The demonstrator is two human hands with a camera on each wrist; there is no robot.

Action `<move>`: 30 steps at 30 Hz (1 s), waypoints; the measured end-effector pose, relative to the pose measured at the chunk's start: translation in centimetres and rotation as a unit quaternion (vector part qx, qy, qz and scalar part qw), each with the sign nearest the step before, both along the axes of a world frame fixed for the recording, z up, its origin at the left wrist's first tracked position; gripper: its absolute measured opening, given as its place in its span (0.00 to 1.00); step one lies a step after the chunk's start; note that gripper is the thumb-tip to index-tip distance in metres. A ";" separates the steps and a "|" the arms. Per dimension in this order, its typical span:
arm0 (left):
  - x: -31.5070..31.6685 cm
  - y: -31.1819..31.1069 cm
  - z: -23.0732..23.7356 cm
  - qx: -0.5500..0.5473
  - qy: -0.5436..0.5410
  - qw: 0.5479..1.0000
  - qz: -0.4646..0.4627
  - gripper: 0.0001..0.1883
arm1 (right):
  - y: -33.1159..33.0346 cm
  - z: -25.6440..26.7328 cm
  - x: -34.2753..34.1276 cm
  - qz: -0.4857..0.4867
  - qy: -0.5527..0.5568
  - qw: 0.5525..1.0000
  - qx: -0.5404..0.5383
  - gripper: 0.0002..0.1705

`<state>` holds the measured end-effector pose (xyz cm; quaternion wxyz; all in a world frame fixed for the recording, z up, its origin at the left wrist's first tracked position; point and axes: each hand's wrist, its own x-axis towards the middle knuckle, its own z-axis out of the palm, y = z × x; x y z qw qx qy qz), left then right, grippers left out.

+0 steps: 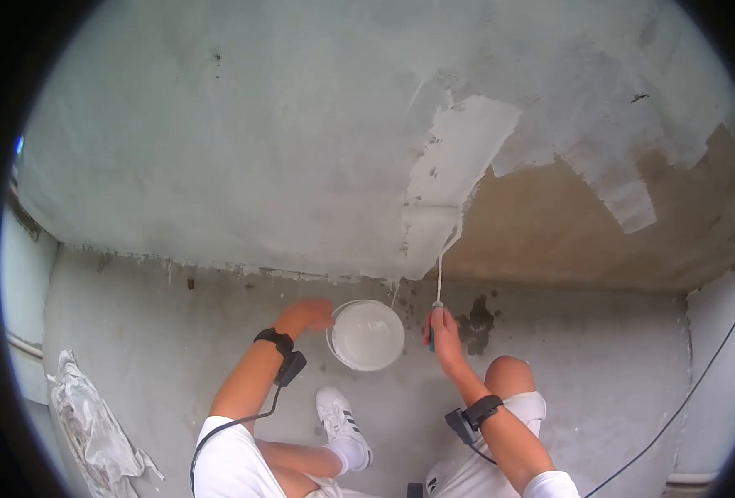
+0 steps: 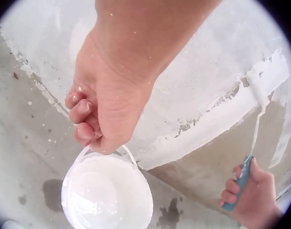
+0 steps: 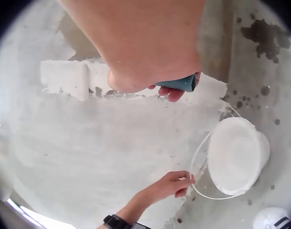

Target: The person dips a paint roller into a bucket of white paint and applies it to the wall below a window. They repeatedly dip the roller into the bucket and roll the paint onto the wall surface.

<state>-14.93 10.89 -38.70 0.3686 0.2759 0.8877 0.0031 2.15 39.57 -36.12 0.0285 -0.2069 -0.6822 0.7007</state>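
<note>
**Roller against the wall, bucket handle in your other hand**

Your right hand (image 1: pixel 445 336) has its fingers wrapped around the blue grip (image 2: pixel 243 174) of a paint roller (image 2: pixel 258 88). The roller's thin, paint-coated rod runs up from your fist and bends near the top, and its white sleeve lies against the wall (image 1: pixel 218 166), on a bright white band (image 1: pixel 475 137). Just right of that band you have a brownish patch (image 1: pixel 534 228), with more pale strokes beyond it.

Your left hand (image 2: pixel 107 109) is closed, fingers curled in, with the white bail handle (image 2: pixel 131 155) of a bucket (image 3: pixel 264 148) held between thumb and fingers. The bucket stands on the floor (image 1: pixel 218 332) near the foot of the wall, between your two hands, and has white paint (image 2: pixel 110 191) in it.

Dark splotches (image 1: pixel 477 324) mark the floor beside your right hand. Your white shoe (image 1: pixel 340 419) is planted below the bucket, and a crumpled plastic sheet (image 1: pixel 93 415) lies over at far left. You wear a strapped-on camera at each wrist.
</note>
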 end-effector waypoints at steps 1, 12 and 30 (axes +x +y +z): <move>0.1 -0.1 0.3 0.006 -0.001 1.000 0.009 0.12 | -0.1 -0.5 0.3 0.000 -0.004 1.000 -0.001 0.24; 0.4 -0.5 0.0 0.020 0.003 1.000 0.007 0.14 | -1.5 2.0 1.2 -0.105 0.079 0.983 0.127 0.22; 0.7 -0.6 0.7 0.071 0.013 0.997 -0.007 0.17 | -0.2 6.1 2.0 -0.071 -0.019 0.966 0.247 0.24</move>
